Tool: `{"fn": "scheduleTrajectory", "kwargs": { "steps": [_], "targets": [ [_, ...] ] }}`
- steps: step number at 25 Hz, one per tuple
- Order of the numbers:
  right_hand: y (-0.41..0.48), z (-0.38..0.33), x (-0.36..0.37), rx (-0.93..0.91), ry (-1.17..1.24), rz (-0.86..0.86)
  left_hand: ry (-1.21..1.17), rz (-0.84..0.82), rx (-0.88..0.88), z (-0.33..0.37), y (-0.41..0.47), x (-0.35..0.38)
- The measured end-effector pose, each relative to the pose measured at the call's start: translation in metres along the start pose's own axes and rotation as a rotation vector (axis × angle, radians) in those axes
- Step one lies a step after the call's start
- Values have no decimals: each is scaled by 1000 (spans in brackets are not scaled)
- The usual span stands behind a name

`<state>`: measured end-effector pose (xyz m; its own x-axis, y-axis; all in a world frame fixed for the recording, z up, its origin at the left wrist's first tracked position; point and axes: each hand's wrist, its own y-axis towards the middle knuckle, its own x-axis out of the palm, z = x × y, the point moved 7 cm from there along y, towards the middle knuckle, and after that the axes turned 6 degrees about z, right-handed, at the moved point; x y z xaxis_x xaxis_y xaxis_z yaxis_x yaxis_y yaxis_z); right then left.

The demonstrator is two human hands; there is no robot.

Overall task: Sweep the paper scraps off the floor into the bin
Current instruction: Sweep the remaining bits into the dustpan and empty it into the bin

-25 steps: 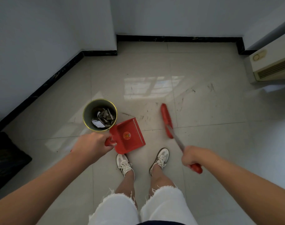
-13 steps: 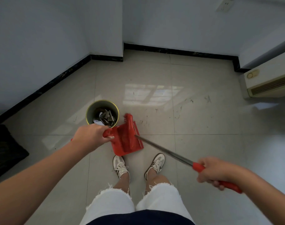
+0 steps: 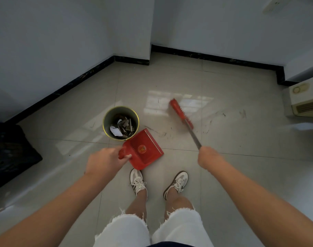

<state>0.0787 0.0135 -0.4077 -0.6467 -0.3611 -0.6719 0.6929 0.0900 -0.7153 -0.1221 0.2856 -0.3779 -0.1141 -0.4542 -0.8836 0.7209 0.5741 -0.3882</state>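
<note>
- While the left hand [image 3: 105, 162] is closed round the handle of the red dustpan [image 3: 145, 148], the pan sits low by the bin [image 3: 121, 123], its far corner just beside the bin's near rim and its open lip facing right across the floor [image 3: 232, 157].
- Right hand [image 3: 208, 156]: wrapped round the metal shaft of the broom [image 3: 181, 114]; the red head is out ahead and to the right, well apart from the pan. Whether it touches the tiles cannot be told.
- Scraps [image 3: 122, 126]: paper lies heaped in the bottom of the bin. No loose scrap shows on the tiles; only dark scuffs mark the floor between pan and broom.
- Stage, as judged: the pan appears emptied and the task is near its end, with a last check-sweep in hand.
- Method: set the pan's lip flat on the floor so no gap is left under it, and keep the left wrist firm.
- Draw the broom toward the lip in short, low strokes; long flicks would scatter light paper.
- When lifting, tip the pan back first, then bring it over the rim before tilting, so nothing slides past the bin.
</note>
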Motion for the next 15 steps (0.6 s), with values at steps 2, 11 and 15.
{"fn": "scheduleTrajectory", "kwargs": {
  "steps": [2, 11, 15],
  "targets": [
    [-11, -36, 27, -98, -99, -69, 39, -30, 38, 14, 1, 10],
    [-125, -7, 20, -214, -58, -404, 43, -50, 84, 26, 1, 7],
    [-109, 68, -49, -124, 165, -442, 38, -16, 88, 24, 0, 2]
  ]
}}
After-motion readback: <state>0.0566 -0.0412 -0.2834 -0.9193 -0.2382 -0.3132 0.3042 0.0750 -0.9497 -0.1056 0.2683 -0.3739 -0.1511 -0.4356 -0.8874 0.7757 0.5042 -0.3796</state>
